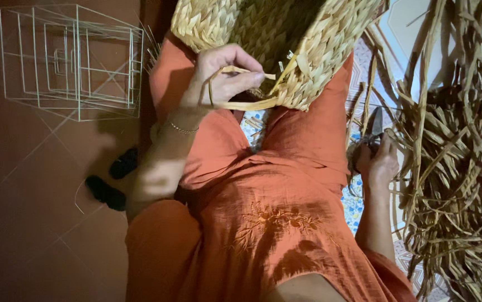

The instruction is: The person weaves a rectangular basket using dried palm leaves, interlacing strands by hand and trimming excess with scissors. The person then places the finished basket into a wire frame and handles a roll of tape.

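Observation:
A woven straw basket [286,39] rests on my lap, over my orange clothes. My left hand [224,75] is closed on a loose straw strand [246,103] that loops out from the basket's lower edge. My right hand [378,162] is down at my right side on the mat, gripping a pair of scissors [374,124] whose blades point up and away from me. A thin bracelet sits on my left wrist.
A heap of dried straw strands [453,168] fills the right side. A nest of white wire frames [73,61] stands on the red tiled floor at the upper left. Two small black objects [112,179] lie by my left elbow. A patterned mat [355,204] lies under me.

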